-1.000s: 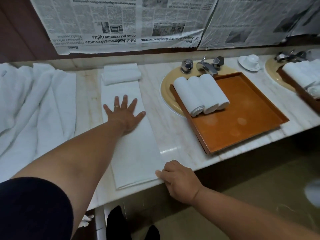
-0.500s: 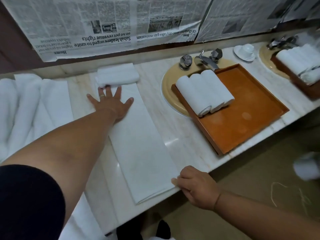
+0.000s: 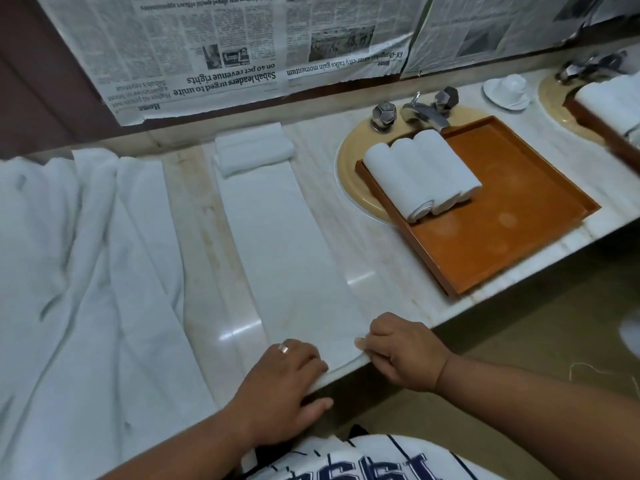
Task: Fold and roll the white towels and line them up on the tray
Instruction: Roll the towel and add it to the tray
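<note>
Head view: the long folded white towel (image 3: pixel 287 244) runs from 12 o'clock down the marble counter (image 3: pixel 391 258) to its edge at 6. The left hand (image 3: pixel 287 386) and right hand (image 3: pixel 401 355) each pinch a near corner; I'd start the roll tight, corners level, to match the three rolled towels (image 3: pixel 420 171) on the orange tray (image 3: pixel 502 244) at 2 o'clock. An upside-down newspaper (image 3: pixel 225 46) at 12 reads "Sabah leaders urged to unite on 40 pct revenue rights", plus a small "Home".
</note>
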